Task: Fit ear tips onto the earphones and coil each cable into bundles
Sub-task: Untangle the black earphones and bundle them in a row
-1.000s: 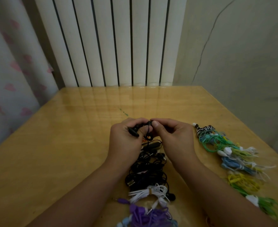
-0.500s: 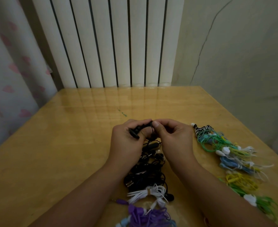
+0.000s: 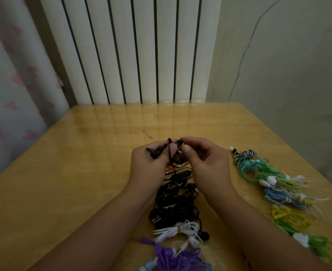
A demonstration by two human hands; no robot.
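Over the middle of the wooden table (image 3: 83, 173), my left hand (image 3: 149, 169) grips a black earphone (image 3: 154, 152) and its thin black cable (image 3: 170, 153), which loops down between my hands. My right hand (image 3: 208, 165) pinches the second black earbud (image 3: 179, 142) between thumb and forefinger, close to the left thumb. Whether an ear tip sits on either bud is too small to tell. Below my hands lies a pile of black earphone cables (image 3: 173, 204).
A white bundled cable (image 3: 178, 230) and purple earphones (image 3: 173, 257) lie near the front edge. A row of green, blue, white and yellow earphone bundles (image 3: 274, 184) runs along the right side, with a striped one (image 3: 244, 154) at its far end. A white radiator (image 3: 130, 49) stands behind.
My right hand has shifted slightly right, away from the left hand, with the second earbud pinched in it. A loop of black cable now shows between my hands.
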